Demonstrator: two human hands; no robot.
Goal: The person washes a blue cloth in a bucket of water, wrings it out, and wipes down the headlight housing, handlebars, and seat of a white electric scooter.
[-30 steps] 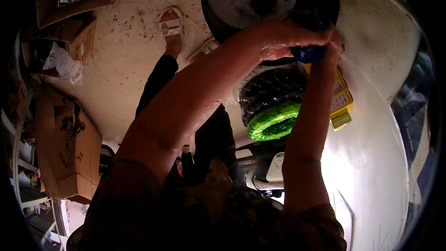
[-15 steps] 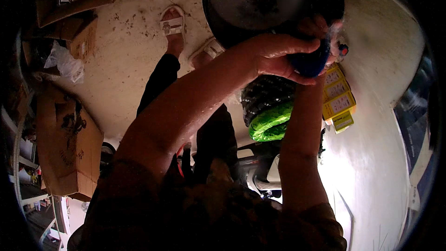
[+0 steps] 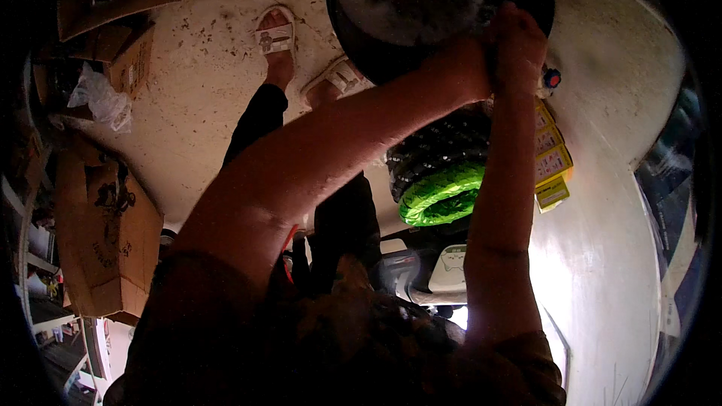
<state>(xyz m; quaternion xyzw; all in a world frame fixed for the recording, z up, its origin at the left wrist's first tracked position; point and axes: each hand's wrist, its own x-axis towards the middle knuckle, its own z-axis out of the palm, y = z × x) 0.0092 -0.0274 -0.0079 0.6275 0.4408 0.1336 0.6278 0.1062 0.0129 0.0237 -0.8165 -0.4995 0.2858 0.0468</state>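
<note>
Over the right part of a large black tub, my two hands are pressed together. The tub holds whitish, foamy water with a dark patch in it. My right hand is closed in a fist. Against it, my left hand is also closed, its fingers mostly in shadow. What they grip is hidden now; half a second earlier a dark blue, soft-looking thing showed between them.
Below the tub stand black knobby tires and a green-wrapped ring. Yellow boxes and a blue-and-red knob are by the right wall. Cardboard boxes and a plastic bag lie left; a scooter is nearer me.
Both hands have moved up toward the tub and closed tightly together, and the blue thing has gone out of sight. More of the dark patch on the water shows.
</note>
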